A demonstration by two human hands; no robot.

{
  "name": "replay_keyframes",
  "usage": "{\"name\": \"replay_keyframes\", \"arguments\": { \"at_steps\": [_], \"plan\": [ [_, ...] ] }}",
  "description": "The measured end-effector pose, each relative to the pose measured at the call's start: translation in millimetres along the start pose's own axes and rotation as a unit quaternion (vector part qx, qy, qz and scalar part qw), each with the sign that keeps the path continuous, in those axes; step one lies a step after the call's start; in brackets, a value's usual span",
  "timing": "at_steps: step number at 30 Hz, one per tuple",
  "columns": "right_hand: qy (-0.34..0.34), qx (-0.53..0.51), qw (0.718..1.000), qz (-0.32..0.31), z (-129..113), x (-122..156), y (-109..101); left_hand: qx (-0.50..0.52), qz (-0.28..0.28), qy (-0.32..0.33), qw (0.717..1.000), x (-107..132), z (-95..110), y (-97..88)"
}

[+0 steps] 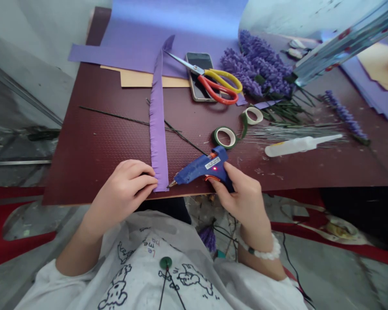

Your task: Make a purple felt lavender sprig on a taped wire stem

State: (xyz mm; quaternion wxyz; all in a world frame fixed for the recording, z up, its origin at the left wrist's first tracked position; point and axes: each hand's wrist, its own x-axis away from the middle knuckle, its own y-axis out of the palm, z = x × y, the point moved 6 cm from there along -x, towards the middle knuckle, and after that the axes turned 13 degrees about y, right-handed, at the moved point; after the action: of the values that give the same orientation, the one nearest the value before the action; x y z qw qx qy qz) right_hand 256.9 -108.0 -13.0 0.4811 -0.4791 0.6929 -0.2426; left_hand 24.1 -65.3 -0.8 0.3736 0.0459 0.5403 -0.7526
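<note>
Pinching the lower left edge of a fringed purple paper strip [159, 146], the left grip [124, 187] holds thumb and fingers together near the front of a dark red bench [116, 137]. The right grip [244, 189] is wrapped around the handle of a blue glue gun [198, 168], its small red light glowing and its metal nozzle [172, 184] at the strip's lower right corner; whether the two touch cannot be told. The strip runs away from the person, crosses over thin dark stems [116, 115] and ends in a curled tip beside the blades of the scissors [213, 79], which lie across a phone [197, 92].

By its look, the strip should be light, soft and limp, quick to bend or shift, and not slippery. Its fringed left side is likely the fragile part, with narrow cuts that could tear under a tug; the uncut band along the right side seems the sounder place to take hold, or the flat bottom end, clear of the nozzle.

Stiffer by far, the plastic glue gun appears fairly light but heavier toward the hand, best held by its handle, with skin kept off the nozzle, which is probably hot.
</note>
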Motion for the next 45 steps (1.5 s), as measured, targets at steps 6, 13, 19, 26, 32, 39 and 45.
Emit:
{"name": "replay_keyframes", "arguments": {
  "at_steps": [6, 13, 19, 26, 32, 39, 45],
  "plan": [
    [-0.007, 0.003, 1.000, 0.008, 0.2, 0.9, -0.9, 0.006, 0.002, 0.003, 1.000, 0.5, 0.6, -0.6],
    [-0.019, 0.019, 1.000, 0.008, -2.8, 1.1, -1.3, 0.008, 0.001, 0.002, 1.000, 0.5, 0.9, -0.2],
    [-0.046, 0.053, 0.997, 0.022, -9.0, 2.7, -5.6, 0.011, 0.000, -0.002, 1.000, -0.4, 0.9, 0.3],
    [-0.091, 0.122, 0.988, 0.034, -27.4, 3.9, -18.2, 0.009, 0.003, -0.001, 1.000, 0.3, 0.4, -0.1],
    [-0.108, 0.134, 0.984, 0.044, -37.5, 3.8, -23.9, 0.008, 0.003, 0.000, 1.000, 0.8, -1.2, 1.0],
    [-0.126, 0.149, 0.979, 0.050, -47.2, -1.3, -28.4, 0.004, 0.006, 0.001, 1.000, 1.3, -0.1, 0.2],
    [-0.166, 0.195, 0.966, 0.038, -61.2, -5.3, -36.5, 0.002, 0.006, 0.000, 1.000, 1.1, 0.3, -0.3]
  ]
}}
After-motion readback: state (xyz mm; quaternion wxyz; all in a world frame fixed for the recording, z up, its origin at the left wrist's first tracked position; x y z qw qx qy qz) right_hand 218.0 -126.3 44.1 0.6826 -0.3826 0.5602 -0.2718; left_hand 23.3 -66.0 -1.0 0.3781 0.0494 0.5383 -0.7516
